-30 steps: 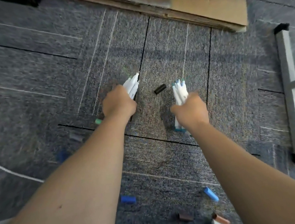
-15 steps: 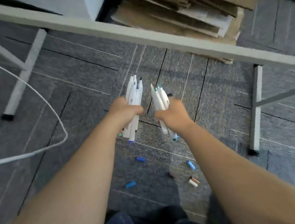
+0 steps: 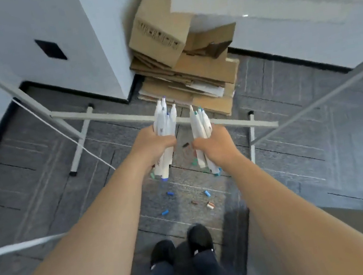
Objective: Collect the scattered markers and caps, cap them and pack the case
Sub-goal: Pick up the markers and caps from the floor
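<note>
My left hand (image 3: 153, 145) grips a bundle of white markers (image 3: 165, 120), their tips pointing away from me. My right hand (image 3: 216, 145) grips a second bundle of white markers (image 3: 200, 122) beside it, the two bundles a little apart. Both are held high above the grey carpet. Far below lie loose caps: a blue cap (image 3: 170, 193), another blue cap (image 3: 207, 193), a third blue one (image 3: 165, 212), a brown cap (image 3: 194, 202), a brown-and-white cap (image 3: 210, 205) and a black cap (image 3: 185, 145). No case is in view.
A white metal table frame (image 3: 124, 118) crosses under my hands, with legs at left (image 3: 79, 147) and right (image 3: 251, 140). Flattened cardboard and a box (image 3: 165, 34) are stacked against the wall. A white cable (image 3: 67, 137) hangs at left. My black shoes (image 3: 181, 245) stand below.
The view has risen from close to the floor to standing height. Both hands have lifted their marker bundles up with it, and the caps on the carpet now look small and far.
</note>
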A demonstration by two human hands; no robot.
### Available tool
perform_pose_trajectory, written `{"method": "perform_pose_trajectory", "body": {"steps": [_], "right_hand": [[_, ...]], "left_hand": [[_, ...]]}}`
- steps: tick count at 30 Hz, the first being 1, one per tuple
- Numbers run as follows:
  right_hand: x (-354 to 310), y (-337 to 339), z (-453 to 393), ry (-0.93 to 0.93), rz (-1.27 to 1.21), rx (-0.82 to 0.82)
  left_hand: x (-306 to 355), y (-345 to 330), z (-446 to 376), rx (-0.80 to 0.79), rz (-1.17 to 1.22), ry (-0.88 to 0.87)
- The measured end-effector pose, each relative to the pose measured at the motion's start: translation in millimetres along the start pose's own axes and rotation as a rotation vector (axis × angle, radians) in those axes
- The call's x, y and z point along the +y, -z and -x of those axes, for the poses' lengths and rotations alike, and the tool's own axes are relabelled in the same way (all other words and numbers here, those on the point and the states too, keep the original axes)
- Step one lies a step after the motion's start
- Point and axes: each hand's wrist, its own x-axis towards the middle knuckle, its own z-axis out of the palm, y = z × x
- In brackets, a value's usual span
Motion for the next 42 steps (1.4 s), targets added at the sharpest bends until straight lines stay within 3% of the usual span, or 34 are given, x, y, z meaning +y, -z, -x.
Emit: {"method": "perform_pose_trajectory", "body": {"steps": [8, 20, 32, 42], "right_hand": [[-51, 103, 127, 0.036, -0.219, 0.341], [34, 197, 366, -0.201, -0.62, 0.973], [203, 196, 559, -0.471, -0.953, 1.403], [358, 210, 634, -0.692, -1.101, 1.398]], "left_hand": [[120, -38, 86, -0.253, -0.105, -0.23], [179, -194, 258, -0.813, -0.416, -0.485], [79, -376, 437, -1.291, -0.758, -0.511], [-22, -522, 518, -1.304, -0.987, -0.428]]}}
